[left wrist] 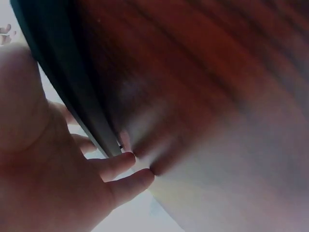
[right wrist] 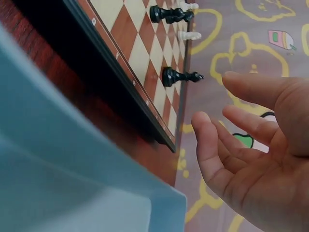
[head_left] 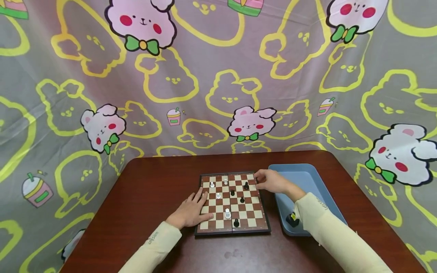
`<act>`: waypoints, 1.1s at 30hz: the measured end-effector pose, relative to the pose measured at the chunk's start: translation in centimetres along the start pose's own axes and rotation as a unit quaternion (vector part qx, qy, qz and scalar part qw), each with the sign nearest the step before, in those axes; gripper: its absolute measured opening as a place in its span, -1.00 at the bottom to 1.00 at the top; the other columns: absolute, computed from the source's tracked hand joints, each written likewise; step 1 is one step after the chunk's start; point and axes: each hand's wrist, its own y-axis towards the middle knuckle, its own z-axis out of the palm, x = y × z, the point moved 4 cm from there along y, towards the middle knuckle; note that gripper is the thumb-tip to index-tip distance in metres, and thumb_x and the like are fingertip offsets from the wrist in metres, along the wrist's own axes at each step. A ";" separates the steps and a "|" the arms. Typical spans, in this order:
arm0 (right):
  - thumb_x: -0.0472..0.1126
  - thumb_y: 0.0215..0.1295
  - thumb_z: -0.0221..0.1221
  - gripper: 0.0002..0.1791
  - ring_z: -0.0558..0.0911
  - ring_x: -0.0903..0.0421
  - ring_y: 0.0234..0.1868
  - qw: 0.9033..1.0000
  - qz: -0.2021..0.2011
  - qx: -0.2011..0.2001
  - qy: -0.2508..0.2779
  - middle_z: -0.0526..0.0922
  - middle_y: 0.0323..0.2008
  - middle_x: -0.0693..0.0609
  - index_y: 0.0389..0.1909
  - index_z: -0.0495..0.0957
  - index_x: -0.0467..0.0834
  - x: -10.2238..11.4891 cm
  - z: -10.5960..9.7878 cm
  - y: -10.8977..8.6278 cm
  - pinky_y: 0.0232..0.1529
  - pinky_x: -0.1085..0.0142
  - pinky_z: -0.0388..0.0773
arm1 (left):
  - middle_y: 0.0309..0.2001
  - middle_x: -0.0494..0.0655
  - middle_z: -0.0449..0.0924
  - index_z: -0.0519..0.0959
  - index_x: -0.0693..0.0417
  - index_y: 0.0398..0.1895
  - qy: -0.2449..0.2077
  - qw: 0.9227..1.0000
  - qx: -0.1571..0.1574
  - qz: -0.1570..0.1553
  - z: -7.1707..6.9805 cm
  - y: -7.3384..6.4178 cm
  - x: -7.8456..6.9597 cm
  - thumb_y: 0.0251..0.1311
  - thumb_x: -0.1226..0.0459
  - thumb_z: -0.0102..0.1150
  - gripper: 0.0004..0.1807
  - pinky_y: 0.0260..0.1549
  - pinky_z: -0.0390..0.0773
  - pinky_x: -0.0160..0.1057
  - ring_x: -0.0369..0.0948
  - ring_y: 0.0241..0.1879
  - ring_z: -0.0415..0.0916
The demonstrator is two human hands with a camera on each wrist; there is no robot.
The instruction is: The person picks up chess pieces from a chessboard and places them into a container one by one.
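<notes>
A folding chessboard [head_left: 252, 206] lies on the table with several white and black chess pieces spread over it. My left hand [head_left: 189, 211] rests along its left edge, fingers spread and thumb over the border squares. In the left wrist view, two fingers reach past the board's dark rim [left wrist: 79, 92] to the tabletop. At the far right corner, my right hand [head_left: 273, 181] hovers with loosely bent fingers [right wrist: 207, 145] and nothing between them. Closest to it stands a black bishop [right wrist: 176, 76]. A white king [head_left: 227, 214] and a black piece [head_left: 236, 223] stand near the front edge.
Right of the board sits a blue tray [head_left: 297, 168], partly under my right forearm. Inside it is a small black object with a yellow patch [head_left: 292, 219], half hidden by the sleeve. A patterned curtain [head_left: 205, 83] hangs behind the brown table [head_left: 160, 178].
</notes>
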 end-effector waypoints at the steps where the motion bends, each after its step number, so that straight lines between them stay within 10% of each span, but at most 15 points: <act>1: -0.24 0.23 0.25 -0.56 0.53 -0.13 -0.02 1.000 -0.001 0.003 -0.001 0.55 -0.03 -0.20 0.11 0.46 -0.29 0.1 0.2 0.2 -0.17 0.08 0.52 | 0.49 0.12 -0.23 0.00 0.05 0.50 0.000 1.000 0.002 0.002 0.0 0.0 0.0 0.17 -0.36 -0.14 -0.01 0.14 0.24 0.19 0.24 0.33 0.03; 33: -0.41 0.13 0.26 -0.84 0.56 0.09 -0.31 1.000 0.007 0.003 0.019 0.62 -0.30 0.02 -0.28 0.69 -0.15 -0.8 3.8 4.1 -0.39 0.24 0.49 | 0.47 0.22 -0.26 -0.05 0.17 0.49 0.031 0.999 0.017 0.017 0.3 0.4 -0.3 0.22 -0.34 -0.18 0.00 0.26 0.06 0.14 0.14 0.41 -0.14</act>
